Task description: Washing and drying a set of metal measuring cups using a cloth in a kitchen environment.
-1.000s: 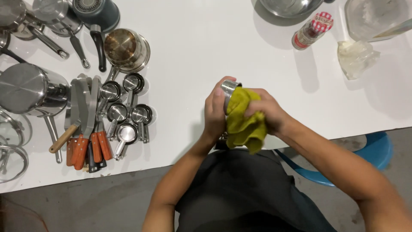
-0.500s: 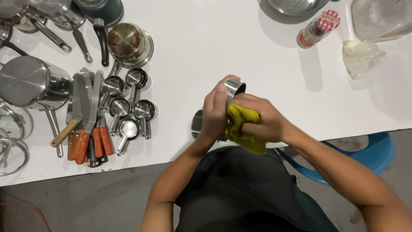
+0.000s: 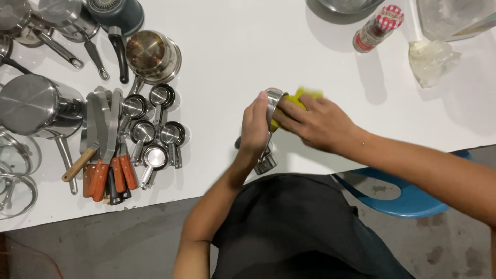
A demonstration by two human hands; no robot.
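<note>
My left hand grips a small steel measuring cup on its side above the white table; its handle end hangs down toward me. My right hand presses a yellow cloth into the cup's mouth, fingers wrapped over the cloth. Most of the cloth is hidden under that hand.
Several steel measuring cups lie to the left, beside knives with orange and wooden handles. Pots, pans and glass lids crowd the left edge. A red-capped jar, a crumpled plastic bag and a blue chair are on the right.
The cloth, which hung loose over the cup, is now bunched and pushed into it. Both hands have moved slightly away from me over the table, and the cup has turned.
</note>
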